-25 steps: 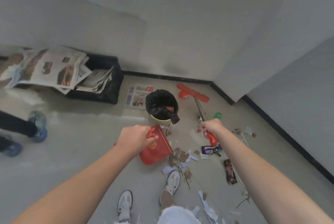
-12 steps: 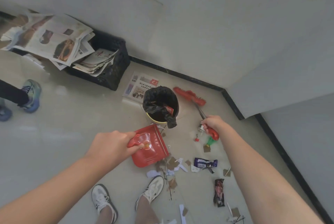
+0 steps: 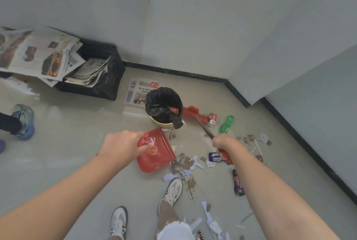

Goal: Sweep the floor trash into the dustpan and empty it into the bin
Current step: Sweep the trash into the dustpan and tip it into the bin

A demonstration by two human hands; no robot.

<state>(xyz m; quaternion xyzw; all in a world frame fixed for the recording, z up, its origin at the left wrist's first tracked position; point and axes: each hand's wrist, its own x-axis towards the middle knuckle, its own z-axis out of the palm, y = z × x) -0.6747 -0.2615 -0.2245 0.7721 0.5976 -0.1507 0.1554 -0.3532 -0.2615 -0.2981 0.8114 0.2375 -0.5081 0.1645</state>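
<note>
Nearest, at 6 o'clock of the view, the person's two white shoes stand on the pale floor, with torn paper strips lying just to their 3 o'clock, not yet gathered. Further out, the left hand is curled tight round the handle of the red dustpan. The pan is held low, its open mouth turned toward 3 to 4 o'clock, likely so that it faces the scraps of brown and white paper heaped just beside its lip; whether the lip touches the floor cannot be told. At 3 o'clock of the pan, the right hand grips the broom partway up its shaft, the red grip end poking out toward 5 o'clock. The shaft runs away toward 11 o'clock, so the red head lies beyond the litter, probably set to drag it back toward the pan. A blue wrapper and a dark wrapper lie near that arm. At 12 o'clock of the dustpan, the bin with its black liner stands near, a short lift away for emptying. At its 3 o'clock lie a small can and a green bottle. Farther, a newspaper lies flat, and a black crate of papers sits at 10 o'clock by the wall.
</note>
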